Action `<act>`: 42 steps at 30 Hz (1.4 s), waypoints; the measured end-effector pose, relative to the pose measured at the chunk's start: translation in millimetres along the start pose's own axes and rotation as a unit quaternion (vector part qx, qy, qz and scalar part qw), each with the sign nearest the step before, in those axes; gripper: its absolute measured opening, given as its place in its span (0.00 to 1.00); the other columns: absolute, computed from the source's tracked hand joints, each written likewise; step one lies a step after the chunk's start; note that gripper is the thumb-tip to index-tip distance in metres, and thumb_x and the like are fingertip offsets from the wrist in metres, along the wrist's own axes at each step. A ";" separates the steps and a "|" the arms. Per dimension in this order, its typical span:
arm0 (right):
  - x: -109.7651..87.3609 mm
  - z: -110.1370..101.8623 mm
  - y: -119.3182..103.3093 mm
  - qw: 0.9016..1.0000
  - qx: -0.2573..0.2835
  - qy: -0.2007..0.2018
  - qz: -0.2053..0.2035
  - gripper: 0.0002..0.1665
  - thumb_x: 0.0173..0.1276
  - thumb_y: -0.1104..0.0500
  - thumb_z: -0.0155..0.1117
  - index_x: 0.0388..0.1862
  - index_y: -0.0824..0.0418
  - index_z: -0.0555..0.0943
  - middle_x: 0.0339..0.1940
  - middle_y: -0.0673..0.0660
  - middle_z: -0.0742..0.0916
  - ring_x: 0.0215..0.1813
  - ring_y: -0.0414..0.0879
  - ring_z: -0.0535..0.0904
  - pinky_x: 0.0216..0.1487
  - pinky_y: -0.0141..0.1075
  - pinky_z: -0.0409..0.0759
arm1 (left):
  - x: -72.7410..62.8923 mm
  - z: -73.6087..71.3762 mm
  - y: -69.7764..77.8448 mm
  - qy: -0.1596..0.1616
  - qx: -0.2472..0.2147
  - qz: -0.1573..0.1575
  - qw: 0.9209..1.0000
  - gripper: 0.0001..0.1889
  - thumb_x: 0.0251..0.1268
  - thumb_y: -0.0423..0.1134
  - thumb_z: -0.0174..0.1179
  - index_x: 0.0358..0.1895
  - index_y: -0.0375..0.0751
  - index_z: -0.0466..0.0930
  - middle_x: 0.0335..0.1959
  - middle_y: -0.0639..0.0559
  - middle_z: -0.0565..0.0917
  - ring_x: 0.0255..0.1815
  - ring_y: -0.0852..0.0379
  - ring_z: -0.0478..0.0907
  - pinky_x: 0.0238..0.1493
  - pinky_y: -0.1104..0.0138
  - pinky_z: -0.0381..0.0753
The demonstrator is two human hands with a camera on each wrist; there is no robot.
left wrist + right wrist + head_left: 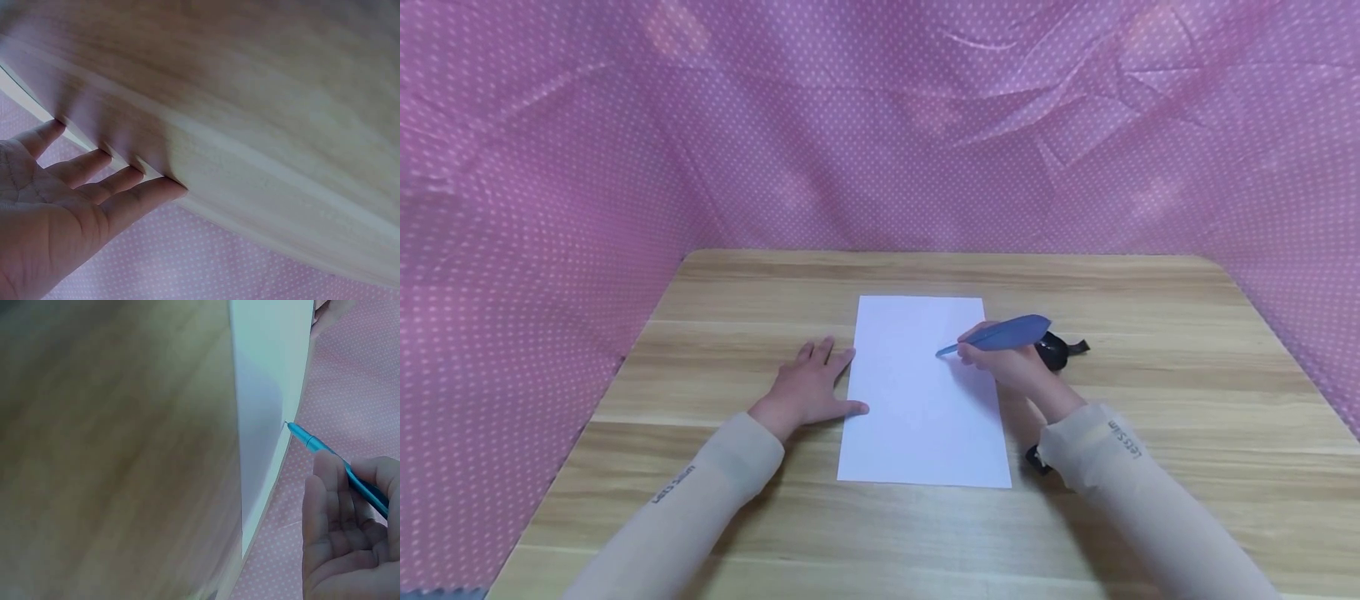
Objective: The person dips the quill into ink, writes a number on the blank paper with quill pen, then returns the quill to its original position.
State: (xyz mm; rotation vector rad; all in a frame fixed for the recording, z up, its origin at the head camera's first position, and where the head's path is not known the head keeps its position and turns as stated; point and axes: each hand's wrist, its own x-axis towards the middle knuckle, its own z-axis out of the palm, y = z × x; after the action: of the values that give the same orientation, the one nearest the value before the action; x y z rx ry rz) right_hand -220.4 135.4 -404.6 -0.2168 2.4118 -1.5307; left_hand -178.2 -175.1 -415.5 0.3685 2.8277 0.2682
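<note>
A white sheet of paper (917, 417) lies flat on the wooden table, and I can make out no writing on it. My right hand (1003, 362) pinches a blue feather pen (1011, 333) over the sheet's right half. In the right wrist view, the tip of the pen (303, 434) meets the paper (265, 381). Beside the sheet's left edge, my left hand (808, 387) rests with fingers spread. Its thumb overlaps the paper, and the index fingertip reaches the edge. The left wrist view shows the fingertips of that hand (69, 206) touching the surface.
Wood-grain table (737, 292) extends around the sheet on all sides. Pink dotted cloth (880, 167) hangs behind and along both sides. A shiny black rounded object (1052, 352) with a strap shows behind the right wrist, and a smaller black piece (1037, 460) shows beside the right cuff.
</note>
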 end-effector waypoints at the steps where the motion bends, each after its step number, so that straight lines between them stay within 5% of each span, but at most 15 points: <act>1: -0.6 0.2 -0.1 1.000 0.001 -0.003 -0.002 0.14 0.66 0.56 0.65 0.46 0.64 0.81 0.36 0.58 0.87 0.40 0.54 0.81 0.41 0.40 0.76 | 0.1 0.3 0.0 0.000 0.000 0.000 1.000 0.52 0.50 0.75 0.55 0.76 0.52 0.53 0.76 0.40 0.46 0.74 0.34 0.41 0.59 0.32 0.54; 22: -10.3 4.4 -0.2 0.999 0.018 -0.044 0.026 0.14 0.65 0.53 0.66 0.45 0.59 0.81 0.39 0.58 0.86 0.43 0.52 0.80 0.46 0.43 0.77 | -0.5 -0.6 0.9 0.004 0.003 0.000 1.000 0.52 0.49 0.74 0.56 0.75 0.52 0.53 0.76 0.39 0.47 0.73 0.33 0.42 0.60 0.33 0.55; 33: -15.2 6.3 2.7 0.998 0.027 -0.063 -0.013 0.13 0.64 0.57 0.66 0.43 0.64 0.82 0.35 0.58 0.87 0.39 0.51 0.82 0.42 0.42 0.79 | 0.1 -0.3 1.1 0.005 -0.002 0.002 1.000 0.52 0.49 0.74 0.57 0.75 0.51 0.54 0.76 0.38 0.47 0.73 0.33 0.42 0.59 0.32 0.54; 42: -17.7 7.1 7.3 0.997 0.011 -0.081 -0.007 0.13 0.65 0.54 0.66 0.43 0.62 0.83 0.36 0.57 0.87 0.39 0.49 0.81 0.42 0.41 0.79 | 0.6 1.7 0.6 0.003 -0.004 0.000 1.000 0.52 0.49 0.75 0.56 0.75 0.52 0.53 0.76 0.39 0.47 0.73 0.33 0.42 0.60 0.33 0.54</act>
State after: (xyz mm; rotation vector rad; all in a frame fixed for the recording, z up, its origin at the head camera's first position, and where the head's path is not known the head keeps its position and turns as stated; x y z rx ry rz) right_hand -201.2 137.2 -411.4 -0.3393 2.2704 -1.4846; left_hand -178.1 -174.1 -417.0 0.3677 2.8326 0.2810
